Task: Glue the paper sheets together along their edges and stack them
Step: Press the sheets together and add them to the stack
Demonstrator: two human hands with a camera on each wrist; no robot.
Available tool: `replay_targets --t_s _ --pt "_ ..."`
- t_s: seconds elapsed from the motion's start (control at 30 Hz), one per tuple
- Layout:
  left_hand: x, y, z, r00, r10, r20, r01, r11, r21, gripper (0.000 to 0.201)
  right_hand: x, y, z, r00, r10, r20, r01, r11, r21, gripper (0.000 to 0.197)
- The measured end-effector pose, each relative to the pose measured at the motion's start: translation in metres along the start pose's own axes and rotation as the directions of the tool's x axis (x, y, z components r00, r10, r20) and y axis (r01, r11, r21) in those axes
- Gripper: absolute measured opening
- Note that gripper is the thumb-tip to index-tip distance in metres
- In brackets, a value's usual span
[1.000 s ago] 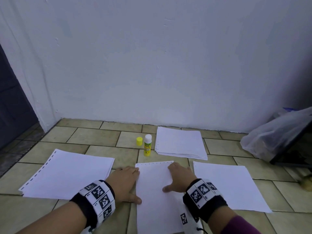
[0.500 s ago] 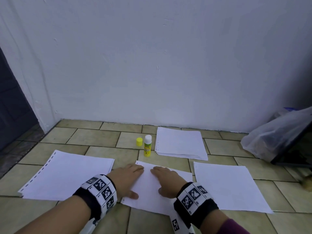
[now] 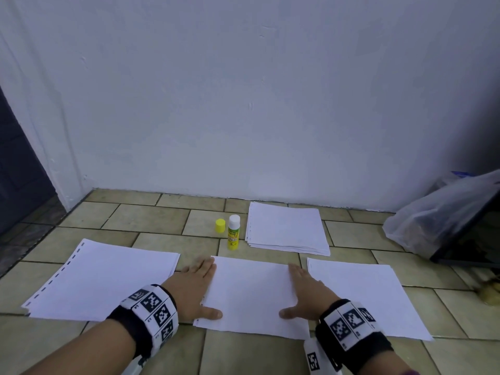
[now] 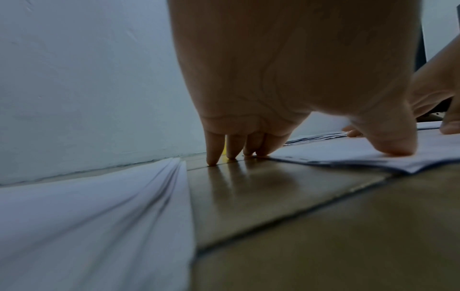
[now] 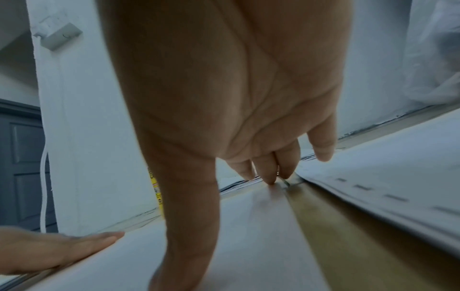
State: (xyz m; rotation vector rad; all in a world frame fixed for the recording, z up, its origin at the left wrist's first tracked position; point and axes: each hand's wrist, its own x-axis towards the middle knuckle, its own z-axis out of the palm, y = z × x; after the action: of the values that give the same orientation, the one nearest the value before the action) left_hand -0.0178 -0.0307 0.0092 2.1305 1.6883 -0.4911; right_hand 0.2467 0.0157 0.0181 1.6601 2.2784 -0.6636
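- middle sheet (image 3: pixel 254 296) lies flat on the tiled floor (image 3: pixel 151 220), near centre, between the two hands.
- left hand (image 3: pixel 193 289) at the sheet's left edge: fingers straight and close together, tips down on the floor just off the paper, thumb (image 4: pixel 388 141) splayed right and pressing the sheet's near-left corner. grips nothing.
- right hand (image 3: pixel 307 296) at the sheet's right edge: fingers straight, close together, flat on the paper; thumb splayed left onto the sheet. grips nothing.
- right wrist view: middle fingertips (image 5: pixel 270 177) touch the sheet right at its edge; little finger is lifted clear.
- left stack (image 3: pixel 105 280) with punched edge strip lies left of the left hand; a narrow strip of bare tile between it and the middle sheet.
- right stack (image 3: pixel 365 296) lies just beside the right hand, narrow floor gap to the middle sheet.
- far stack (image 3: pixel 286 228) sits beyond the middle sheet, near the wall (image 3: pixel 243 90), edges slightly fanned.
- glue stick (image 3: pixel 233 231) stands upright, uncapped, just left of the far stack, between it and the yellow cap (image 3: pixel 220 225), which stands apart on the floor.
- plastic bag (image 3: pixel 438 212) slumped far right against the wall, a dark panel (image 3: pixel 470 234) leaning beside it.
- dark door (image 3: pixel 16 169) at far left.
- both wrists carry marker bands (image 3: pixel 154 312).
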Motion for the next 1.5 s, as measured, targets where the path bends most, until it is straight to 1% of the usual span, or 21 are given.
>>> replay_targets --t_s 0.2,0.43,0.5,0.57,0.63,0.67,0.73,0.8,0.87,0.9,0.93,1.0,1.03,1.1,1.2,1.27,1.33,1.37,1.4,1.47,1.5 --pt "-0.002 0.001 -0.001 0.999 0.001 0.033 0.001 0.999 -0.043 0.142 0.001 -0.005 -0.007 0.999 0.01 -0.034 -0.009 0.999 0.05 0.122" --pt "-0.005 0.002 -0.004 0.999 0.003 0.045 0.0 0.998 -0.059 0.145 -0.002 0.002 -0.012 0.993 -0.025 -0.115 0.047 0.979 0.197 0.117" --pt "-0.005 0.002 -0.005 0.999 0.006 0.053 -0.003 0.998 -0.067 0.145 -0.001 0.007 -0.012 0.988 -0.041 -0.15 0.084 0.951 0.298 0.117" --pt "-0.006 0.002 -0.005 0.998 0.005 0.058 -0.001 0.998 -0.07 0.144 -0.002 0.01 -0.013 0.967 -0.024 -0.254 0.135 0.892 0.43 0.113" --pt "-0.006 0.002 -0.005 0.998 -0.001 0.062 0.006 0.997 -0.074 0.143 -0.004 0.013 -0.013 0.934 0.042 -0.355 0.168 0.824 0.541 0.102" --pt "-0.006 0.002 -0.005 0.998 -0.004 0.063 0.009 0.997 -0.076 0.143 -0.005 0.014 -0.013 0.927 0.069 -0.369 0.168 0.804 0.571 0.092" --pt "-0.007 0.003 -0.006 0.998 -0.009 0.064 0.015 0.996 -0.083 0.142 -0.008 0.014 -0.011 0.943 0.049 -0.33 0.154 0.815 0.559 0.066" --pt "-0.008 0.004 -0.007 0.997 -0.015 0.074 0.021 0.996 -0.082 0.142 -0.011 0.011 -0.008 0.973 -0.034 -0.23 0.149 0.85 0.506 0.044" --pt "-0.008 0.005 -0.008 0.995 -0.022 0.096 0.028 0.998 -0.063 0.14 -0.011 0.008 -0.003 0.981 -0.104 -0.163 0.167 0.88 0.445 0.033" --pt "-0.007 0.005 -0.007 0.994 -0.03 0.103 0.035 0.998 -0.047 0.135 -0.01 0.007 -0.002 0.981 -0.117 -0.154 0.172 0.891 0.419 0.031" --pt "-0.006 0.004 -0.007 0.994 -0.036 0.108 0.04 0.999 -0.03 0.126 -0.011 0.007 -0.003 0.982 -0.115 -0.148 0.167 0.898 0.407 0.029" --pt "-0.005 0.003 -0.006 0.994 -0.035 0.104 0.037 0.999 -0.016 0.099 -0.011 0.011 -0.007 0.987 -0.1 -0.129 0.146 0.897 0.416 0.03" --pt "-0.004 0.003 -0.005 0.995 -0.034 0.098 0.036 0.999 -0.012 0.091 -0.012 0.014 -0.011 0.988 -0.097 -0.118 0.138 0.893 0.428 0.031" --pt "-0.001 0.001 -0.004 0.996 -0.039 0.086 0.039 0.999 0.002 0.084 -0.019 0.022 -0.02 0.99 -0.101 -0.101 0.135 0.89 0.435 0.031" --pt "0.003 0.0 -0.001 0.996 -0.046 0.079 0.044 0.999 0.019 0.082 -0.037 0.037 -0.039 0.99 -0.108 -0.085 0.136 0.873 0.468 0.033" --pt "0.003 0.001 -0.002 0.996 -0.046 0.078 0.044 0.999 0.031 0.083 -0.05 0.05 -0.053 0.984 -0.145 -0.099 0.176 0.821 0.544 0.038" --pt "0.003 0.003 -0.004 0.996 -0.047 0.073 0.044 0.998 0.041 0.083 -0.062 0.061 -0.067 0.969 -0.179 -0.173 0.248 0.741 0.624 0.037" --pt "0.002 0.004 -0.006 0.996 -0.053 0.079 0.049 0.998 0.051 0.083 -0.067 0.066 -0.074 0.957 -0.19 -0.22 0.29 0.674 0.68 0.031" --pt "0.002 0.006 -0.007 0.994 -0.058 0.09 0.052 0.997 0.061 0.083 -0.071 0.067 -0.081 0.946 -0.2 -0.255 0.324 0.575 0.751 0.029" --pt "0.003 0.007 -0.011 0.993 -0.055 0.1 0.047 0.996 0.079 0.084 -0.069 0.072 -0.096 0.915 -0.172 -0.364 0.403 0.391 0.827 0.061" --pt "0.003 0.008 -0.013 0.994 -0.051 0.098 0.042 0.995 0.085 0.084 -0.064 0.074 -0.104 0.891 -0.124 -0.437 0.452 0.35 0.821 0.067"
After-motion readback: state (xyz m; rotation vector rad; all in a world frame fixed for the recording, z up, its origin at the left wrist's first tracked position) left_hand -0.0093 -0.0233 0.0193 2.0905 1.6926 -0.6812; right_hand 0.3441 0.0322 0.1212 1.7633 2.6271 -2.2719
